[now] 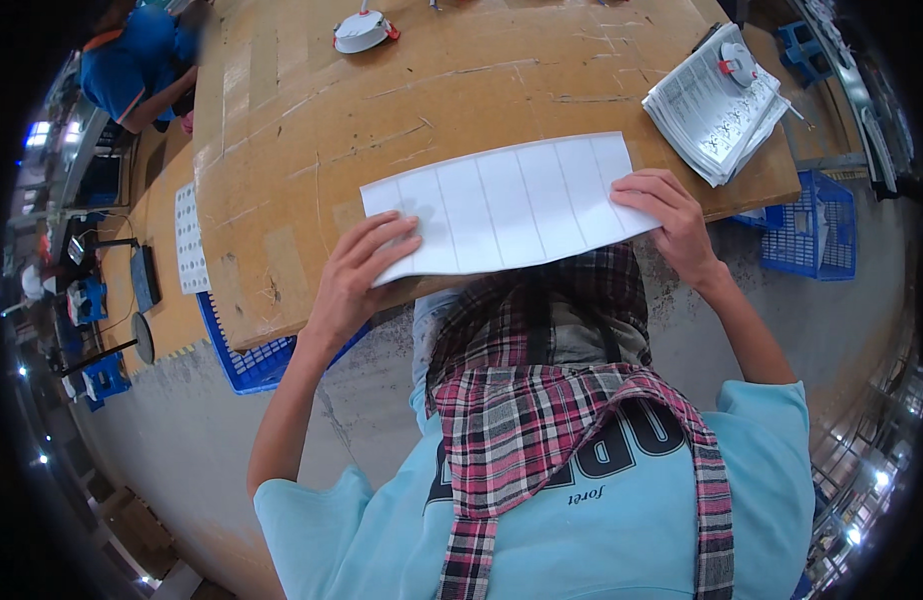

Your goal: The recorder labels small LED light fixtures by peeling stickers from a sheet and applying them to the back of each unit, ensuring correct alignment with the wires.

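Observation:
A white sheet with several thin lines dividing it into strips lies across the near edge of the table, bowed slightly and possibly more than one layer thick. My left hand grips its left end, fingers on top and thumb hidden beneath. At the other end, my right hand holds the near right corner in the same way, its fingertips over the upper face. Both forearms reach up from my sides.
On the brown table, a stack of printed sheets at the right carries a small white-and-red fixture. A round white lamp fixture sits at the far side. Blue baskets stand below. A person in blue is at far left.

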`<state>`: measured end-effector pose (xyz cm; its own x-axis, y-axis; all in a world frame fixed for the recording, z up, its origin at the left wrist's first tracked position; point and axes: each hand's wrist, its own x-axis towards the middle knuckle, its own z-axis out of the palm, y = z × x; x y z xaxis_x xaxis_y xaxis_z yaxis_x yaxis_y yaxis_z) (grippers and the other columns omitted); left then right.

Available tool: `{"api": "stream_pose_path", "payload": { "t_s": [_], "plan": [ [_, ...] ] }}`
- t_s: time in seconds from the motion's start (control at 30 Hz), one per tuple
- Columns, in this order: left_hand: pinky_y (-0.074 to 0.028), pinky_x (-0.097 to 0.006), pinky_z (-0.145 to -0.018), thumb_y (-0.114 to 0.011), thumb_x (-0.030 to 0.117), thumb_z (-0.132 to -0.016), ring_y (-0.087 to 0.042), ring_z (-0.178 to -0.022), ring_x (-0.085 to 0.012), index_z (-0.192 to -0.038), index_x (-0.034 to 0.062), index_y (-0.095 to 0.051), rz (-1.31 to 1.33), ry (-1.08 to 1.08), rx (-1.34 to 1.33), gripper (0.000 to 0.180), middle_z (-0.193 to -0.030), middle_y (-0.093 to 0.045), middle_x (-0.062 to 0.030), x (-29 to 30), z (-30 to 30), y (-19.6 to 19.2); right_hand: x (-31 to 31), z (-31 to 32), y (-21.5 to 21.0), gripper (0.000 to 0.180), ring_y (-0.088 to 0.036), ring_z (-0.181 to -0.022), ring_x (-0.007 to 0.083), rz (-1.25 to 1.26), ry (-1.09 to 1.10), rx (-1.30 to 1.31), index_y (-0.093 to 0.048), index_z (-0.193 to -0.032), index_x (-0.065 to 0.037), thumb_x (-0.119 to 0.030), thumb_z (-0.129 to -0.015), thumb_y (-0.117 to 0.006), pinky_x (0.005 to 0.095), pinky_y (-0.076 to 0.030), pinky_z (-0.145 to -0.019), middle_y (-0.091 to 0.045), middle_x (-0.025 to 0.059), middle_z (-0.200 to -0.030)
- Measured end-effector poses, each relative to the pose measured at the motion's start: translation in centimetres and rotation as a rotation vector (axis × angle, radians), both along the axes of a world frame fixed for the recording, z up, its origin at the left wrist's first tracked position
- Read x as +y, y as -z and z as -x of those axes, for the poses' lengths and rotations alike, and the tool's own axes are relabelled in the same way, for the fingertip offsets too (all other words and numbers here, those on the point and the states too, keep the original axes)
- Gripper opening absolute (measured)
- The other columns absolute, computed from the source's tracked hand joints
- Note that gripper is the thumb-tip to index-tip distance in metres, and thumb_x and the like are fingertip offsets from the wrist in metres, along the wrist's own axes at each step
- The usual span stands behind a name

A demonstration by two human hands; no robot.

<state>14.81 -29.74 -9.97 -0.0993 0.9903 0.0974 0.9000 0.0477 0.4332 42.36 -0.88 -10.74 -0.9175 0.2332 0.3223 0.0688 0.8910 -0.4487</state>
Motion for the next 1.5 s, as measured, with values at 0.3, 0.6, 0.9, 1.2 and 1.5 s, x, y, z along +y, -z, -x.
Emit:
{"api": "stream_pose_path", "payload": {
  "t_s": [0.3,0.6,0.9,1.2,1.5],
  "plan": [
    [-0.039,-0.031,-0.073,-0.063,0.015,-0.09,-0.051,-0.077,-0.0208,-0.095,0.0018,-0.066,-0.221,-0.619,-0.359,0.015,-0.081,-0.06,-0.0062,1.8,-0.8,1.2,-0.3,2.4,0.4,0.015,-0.054,-0.067,0.0157,0.594,0.437,-0.001,-0.067,-0.09,0.003,-0.009,-0.081,-0.07,0.0299,-0.045,-0.062,-0.061,0.0102,-0.076],
    [-0.036,-0.034,-0.078,-0.062,0.017,-0.089,-0.049,-0.071,-0.0204,-0.098,0.0021,-0.06,-0.14,-0.759,-0.237,0.017,-0.075,-0.056,-0.0069,2.8,-1.4,1.1,-0.9,2.7,0.2,0.054,-0.045,-0.058,0.0098,0.487,0.484,-0.036,-0.048,-0.128,-0.006,-0.014,-0.08,-0.072,0.0268,-0.04,-0.054,-0.048,0.0018,-0.066],
    [-0.041,-0.029,-0.063,-0.06,0.011,-0.091,-0.047,-0.067,-0.0127,-0.112,0.0018,-0.056,-0.179,-0.883,-0.161,0.023,-0.073,-0.054,-0.0046,3.1,-2.5,0.8,-0.8,3.6,-1.4,0.038,-0.044,-0.058,0.0113,0.463,0.534,-0.186,-0.059,-0.117,-0.015,-0.015,-0.081,-0.07,0.0279,-0.038,-0.054,-0.044,-0.0001,-0.065],
    [-0.041,-0.029,-0.068,-0.053,0.01,-0.095,-0.048,-0.072,-0.0165,-0.099,0.0041,-0.064,-0.131,-0.722,-0.002,0.013,-0.085,-0.059,-0.0048,3.3,-2.4,0.3,-1.1,3.2,-1.0,0.014,-0.048,-0.061,0.0145,0.389,0.5,-0.132,-0.068,-0.093,-0.011,-0.018,-0.081,-0.069,0.0297,-0.04,-0.056,-0.05,0.0032,-0.068],
    [-0.04,-0.029,-0.068,-0.053,0.009,-0.094,-0.047,-0.071,-0.0143,-0.102,0.0022,-0.063,-0.119,-0.777,-0.06,0.014,-0.085,-0.059,-0.0045,3.2,-2.3,0.8,-0.6,3.7,-1.2,0.017,-0.048,-0.057,0.014,0.424,0.555,-0.261,-0.067,-0.095,-0.012,-0.019,-0.08,-0.07,0.0315,-0.038,-0.052,-0.049,0.0015,-0.064]
  ]
}}
